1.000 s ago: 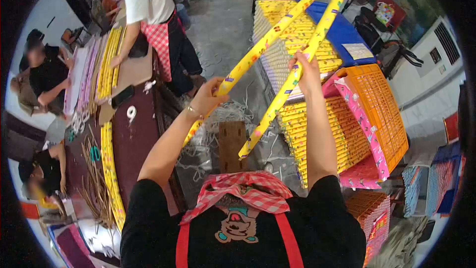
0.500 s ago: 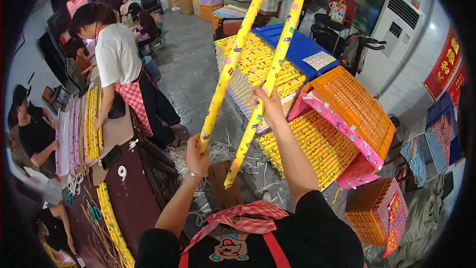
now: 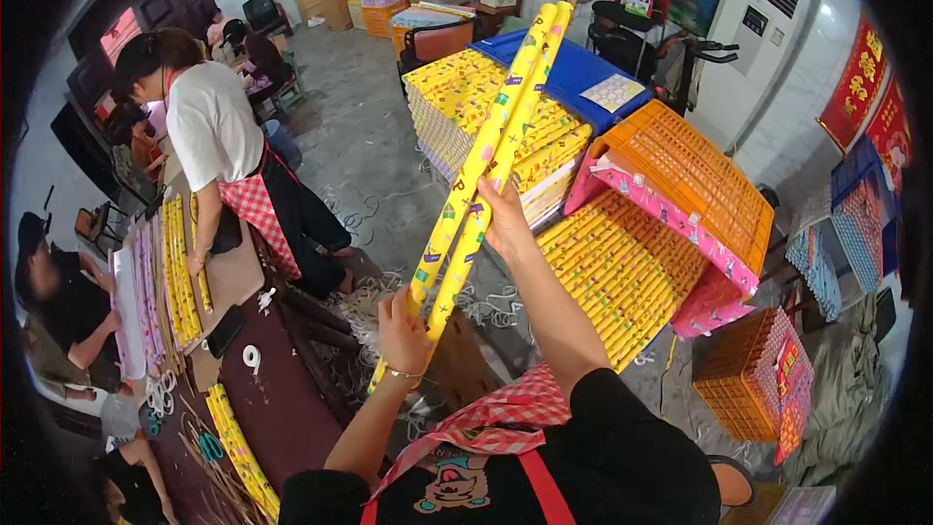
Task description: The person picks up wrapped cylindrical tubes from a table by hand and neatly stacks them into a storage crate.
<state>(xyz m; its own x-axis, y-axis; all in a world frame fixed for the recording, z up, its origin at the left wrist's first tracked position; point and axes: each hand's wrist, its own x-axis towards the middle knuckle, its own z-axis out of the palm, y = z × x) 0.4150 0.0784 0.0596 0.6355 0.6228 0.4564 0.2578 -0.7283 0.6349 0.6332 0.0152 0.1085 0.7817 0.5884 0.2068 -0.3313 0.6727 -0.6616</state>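
Note:
My hands hold two long yellow wrapping-paper rolls with a colourful print, slanting side by side up and away from me. The left roll [image 3: 445,228] and the right roll [image 3: 473,236] touch near their far ends, with a narrow gap lower down. My left hand [image 3: 403,332] is closed near the lower part; whether it grips both rolls is partly hidden. Higher up, my right hand [image 3: 505,221] is closed around the right roll from its right side. Beyond them stands a large stack of similar yellow rolls [image 3: 462,87], and more rolls [image 3: 617,277] lie in a tipped crate.
An orange crate [image 3: 695,175] lined with pink sits right of the stack; a smaller orange crate [image 3: 734,394] stands nearer. On the left, a dark red table [image 3: 292,389] carries rolls, a phone [image 3: 225,331] and scissors [image 3: 210,445]. A co-worker in a white shirt [image 3: 209,126] leans over it.
The two rolls, apart and one in each hand before, have come together side by side. My left hand has moved slightly right and down, my right hand slightly left; the view has shifted.

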